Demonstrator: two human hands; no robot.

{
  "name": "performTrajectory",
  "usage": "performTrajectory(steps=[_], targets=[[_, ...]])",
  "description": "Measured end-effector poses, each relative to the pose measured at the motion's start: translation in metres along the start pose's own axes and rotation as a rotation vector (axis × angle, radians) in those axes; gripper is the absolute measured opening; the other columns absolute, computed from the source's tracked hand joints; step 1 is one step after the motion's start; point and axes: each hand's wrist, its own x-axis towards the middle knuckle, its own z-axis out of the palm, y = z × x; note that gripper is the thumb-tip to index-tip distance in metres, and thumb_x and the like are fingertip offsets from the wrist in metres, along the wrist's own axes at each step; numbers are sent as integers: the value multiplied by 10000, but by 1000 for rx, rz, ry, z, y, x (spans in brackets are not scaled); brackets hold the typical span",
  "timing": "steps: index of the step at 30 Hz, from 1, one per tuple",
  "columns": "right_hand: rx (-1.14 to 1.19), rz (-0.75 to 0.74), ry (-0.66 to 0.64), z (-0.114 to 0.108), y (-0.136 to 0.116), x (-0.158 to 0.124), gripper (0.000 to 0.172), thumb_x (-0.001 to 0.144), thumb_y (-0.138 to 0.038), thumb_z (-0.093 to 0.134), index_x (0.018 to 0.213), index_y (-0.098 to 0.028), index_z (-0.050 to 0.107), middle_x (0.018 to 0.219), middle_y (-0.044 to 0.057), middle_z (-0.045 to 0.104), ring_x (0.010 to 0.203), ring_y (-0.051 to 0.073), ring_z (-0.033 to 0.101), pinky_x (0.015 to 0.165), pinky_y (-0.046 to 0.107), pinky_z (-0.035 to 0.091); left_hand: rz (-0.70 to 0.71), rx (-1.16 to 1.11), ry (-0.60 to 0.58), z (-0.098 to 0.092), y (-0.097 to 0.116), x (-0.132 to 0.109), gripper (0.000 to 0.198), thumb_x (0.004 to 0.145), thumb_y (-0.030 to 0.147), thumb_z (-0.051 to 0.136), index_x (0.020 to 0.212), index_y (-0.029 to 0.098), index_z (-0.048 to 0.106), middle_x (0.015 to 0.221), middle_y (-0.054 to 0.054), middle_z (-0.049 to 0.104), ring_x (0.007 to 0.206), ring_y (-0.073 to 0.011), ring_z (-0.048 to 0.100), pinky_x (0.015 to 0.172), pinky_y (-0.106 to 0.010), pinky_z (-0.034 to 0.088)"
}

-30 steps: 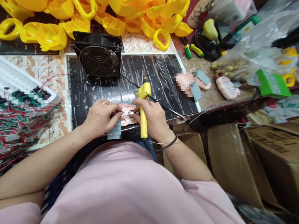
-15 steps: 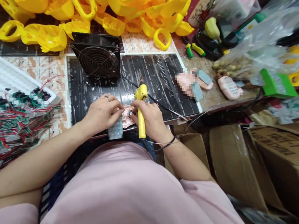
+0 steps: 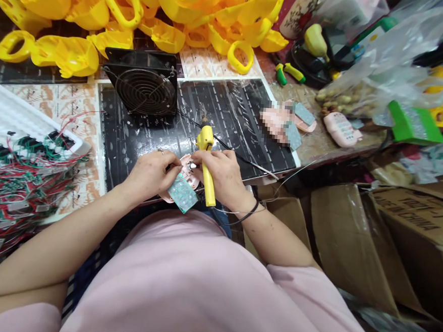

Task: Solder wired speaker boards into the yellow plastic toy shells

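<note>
My left hand is closed, its thumb and fingers pinching the edge of a small pink plastic shell low over the table's front edge. A green circuit board hangs slantwise beside the shell, below my left fingertips. Against my right hand rests a yellow soldering gun, its tip pointing away from me and its handle toward my body. My right fingertips also reach to a small round dark-and-white part in the shell. My fingers hide part of this contact.
A black fan stands behind my hands on a black board. Yellow plastic shells are piled at the back. Wired circuit boards lie at left. Pink pieces, pliers and cardboard boxes are at right.
The circuit board has swung rightward from nearly straight to slantwise, and the pink shell has turned with it. The soldering gun's front has shifted slightly left. Both hands stay close together.
</note>
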Motion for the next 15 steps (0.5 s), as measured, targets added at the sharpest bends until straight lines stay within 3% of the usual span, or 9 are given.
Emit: performTrajectory(steps=[4, 7, 10, 15], targets=[[86, -106, 205, -18, 1, -15, 217, 994, -376, 589, 1125, -225, 674, 930, 29, 762, 855, 168, 703, 814, 305, 506, 30, 68, 14, 5, -1, -1, 270, 890, 316, 482, 857, 188, 717, 852, -79, 744, 778, -227, 692, 753, -342, 528], [107, -215, 378, -49, 0, -35, 438, 1001, -495, 531, 1338, -221, 584, 906, 35, 764, 730, 159, 705, 730, 280, 558, 43, 71, 18, 6, -2, -2, 267, 894, 313, 485, 858, 193, 721, 881, -79, 749, 806, -229, 697, 774, -346, 537], [20, -194, 517, -77, -4, -57, 626, 975, -597, 501, 1458, -198, 491, 949, 86, 758, 726, 209, 713, 663, 324, 587, 52, 82, 12, 7, -3, -2, 267, 897, 301, 483, 860, 194, 725, 887, -86, 753, 822, -243, 707, 776, -355, 542], [22, -172, 414, -82, -15, -80, 502, 934, -298, 631, 1420, -239, 520, 906, 57, 753, 716, 202, 721, 625, 328, 604, 61, 145, -14, 5, -2, -2, 282, 916, 277, 468, 869, 183, 730, 905, -101, 761, 828, -264, 721, 753, -364, 547]])
